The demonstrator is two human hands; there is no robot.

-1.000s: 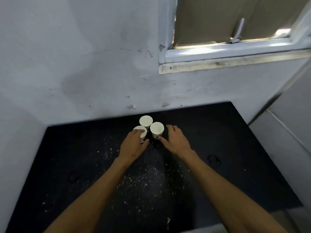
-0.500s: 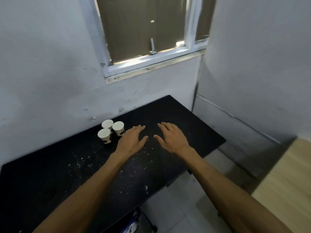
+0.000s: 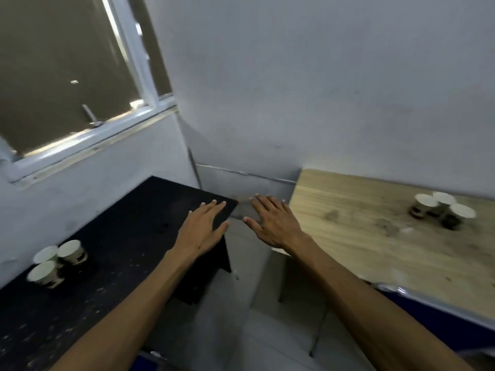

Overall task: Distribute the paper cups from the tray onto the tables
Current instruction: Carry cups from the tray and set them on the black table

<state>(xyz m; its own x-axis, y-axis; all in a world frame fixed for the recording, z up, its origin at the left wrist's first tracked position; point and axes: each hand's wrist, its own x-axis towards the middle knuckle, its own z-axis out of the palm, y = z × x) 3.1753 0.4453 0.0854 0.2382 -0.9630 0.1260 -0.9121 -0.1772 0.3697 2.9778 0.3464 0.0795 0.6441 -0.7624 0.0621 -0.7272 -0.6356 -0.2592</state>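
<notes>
Both hands are held out flat with straight fingers, holding nothing: the left hand [image 3: 203, 231] over the black table's [image 3: 128, 226] corner, the right hand [image 3: 273, 223] beside it. Three paper cups [image 3: 56, 263] cluster on the black table; three more cups [image 3: 442, 210] stand on the wooden table [image 3: 348, 236].

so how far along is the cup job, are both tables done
Done: three paper cups stand clustered on the black table, and three more cups stand on the wooden table. In hand: nothing; the left hand and right hand are open and empty, over the gap between the tables. Left: can't tell; no tray or other tables are in view.
</notes>
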